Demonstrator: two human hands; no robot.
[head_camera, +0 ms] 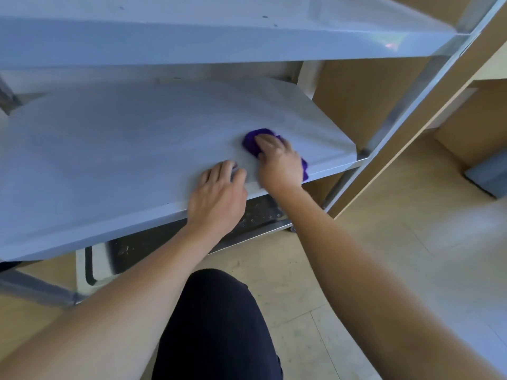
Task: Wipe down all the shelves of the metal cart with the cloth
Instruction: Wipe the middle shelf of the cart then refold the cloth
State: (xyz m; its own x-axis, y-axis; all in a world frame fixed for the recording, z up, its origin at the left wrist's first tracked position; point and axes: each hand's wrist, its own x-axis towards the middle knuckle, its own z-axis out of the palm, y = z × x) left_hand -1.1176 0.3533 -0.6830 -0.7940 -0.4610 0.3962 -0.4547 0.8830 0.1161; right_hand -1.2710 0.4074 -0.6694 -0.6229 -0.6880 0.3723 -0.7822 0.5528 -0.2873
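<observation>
The metal cart's middle shelf [123, 149] fills the centre of the head view, with the top shelf [219, 37] above it. A purple cloth [251, 141] lies near the shelf's front right corner. My right hand [277, 160] presses flat on the cloth and covers most of it. My left hand [219, 193] rests on the shelf's front edge just left of it, fingers on the surface and holding nothing. The bottom shelf [255, 215] shows dark and speckled beneath.
The cart's right front post [411, 100] rises at a slant. Brown cabinets [356, 86] stand behind and to the right. A grey box [488, 174] sits on the pale floor at right. My dark-clothed knee [219, 325] is below, near the cart.
</observation>
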